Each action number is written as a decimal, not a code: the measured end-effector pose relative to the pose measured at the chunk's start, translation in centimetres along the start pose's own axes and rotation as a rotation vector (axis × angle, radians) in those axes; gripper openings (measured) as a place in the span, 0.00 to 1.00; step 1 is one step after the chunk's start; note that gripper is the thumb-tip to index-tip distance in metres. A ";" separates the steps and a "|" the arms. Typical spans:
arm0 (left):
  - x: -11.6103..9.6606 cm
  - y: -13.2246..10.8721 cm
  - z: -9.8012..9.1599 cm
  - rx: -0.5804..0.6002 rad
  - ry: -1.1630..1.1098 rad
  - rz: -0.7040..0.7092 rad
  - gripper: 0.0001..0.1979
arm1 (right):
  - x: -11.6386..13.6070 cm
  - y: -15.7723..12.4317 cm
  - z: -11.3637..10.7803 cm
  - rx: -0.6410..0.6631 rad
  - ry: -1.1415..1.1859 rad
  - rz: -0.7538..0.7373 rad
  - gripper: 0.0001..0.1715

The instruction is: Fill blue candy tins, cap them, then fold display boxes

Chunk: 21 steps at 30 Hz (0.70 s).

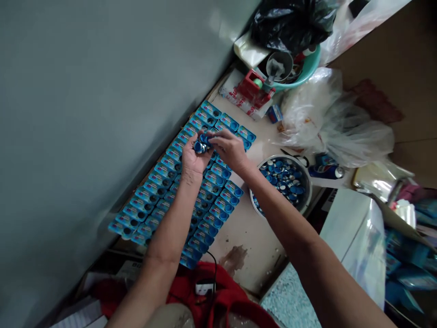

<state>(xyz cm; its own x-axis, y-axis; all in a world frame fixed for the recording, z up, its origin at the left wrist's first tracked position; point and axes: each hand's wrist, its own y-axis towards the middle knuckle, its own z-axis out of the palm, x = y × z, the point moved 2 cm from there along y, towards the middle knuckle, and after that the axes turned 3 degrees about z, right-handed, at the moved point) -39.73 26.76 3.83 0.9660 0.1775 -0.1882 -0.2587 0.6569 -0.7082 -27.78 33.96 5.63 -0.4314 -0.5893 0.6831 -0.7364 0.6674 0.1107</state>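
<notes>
My left hand (193, 156) is closed around several small round blue-and-white tins (200, 146), palm turned up, above the rows of cards. The fingers of my right hand (229, 146) are pinched together at the top of these tins, touching a blue one; the fingertips partly hide it. Beneath both hands lie many blue printed cards (166, 171) in overlapping rows, some with a dark round spot and others with a blue round one. A round metal bowl (309, 193) full of loose blue and white tins (282, 177) stands to the right, partly behind my right forearm.
A grey wall (85, 91) borders the table (252, 241) on the left. At the back are a red tape dispenser (254, 89), a turquoise basin (312, 68) and a black plastic bag (295, 25). Clear bags (341, 123) and a blue can (326, 171) lie beyond the bowl.
</notes>
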 end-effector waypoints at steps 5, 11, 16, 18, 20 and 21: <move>0.3 -1.3 -1.1 0.000 -0.018 -0.062 0.16 | -1.9 -0.9 -0.2 -0.113 -0.010 0.205 0.10; -0.7 -1.7 -2.1 0.116 -0.004 -0.049 0.16 | -5.3 2.2 -0.5 -0.065 -0.181 0.462 0.10; -0.8 -0.9 -2.3 0.160 0.012 -0.075 0.19 | -7.8 5.7 0.1 0.115 -0.339 0.552 0.13; -0.6 -0.7 -2.3 0.178 0.020 -0.082 0.19 | -9.5 7.3 0.4 0.185 -0.316 0.550 0.18; -0.4 -0.8 -2.2 0.195 0.028 -0.078 0.19 | -10.8 8.6 0.5 0.180 -0.266 0.479 0.19; -0.3 -0.8 -2.1 0.199 0.033 -0.071 0.19 | -11.1 9.0 0.4 0.165 -0.247 0.431 0.19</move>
<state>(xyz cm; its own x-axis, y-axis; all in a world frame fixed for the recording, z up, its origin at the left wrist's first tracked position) -39.83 24.58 3.03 0.9805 0.1035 -0.1671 -0.1820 0.7993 -0.5727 -29.81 46.27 -1.22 -0.8088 -0.3799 0.4489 -0.5286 0.8041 -0.2720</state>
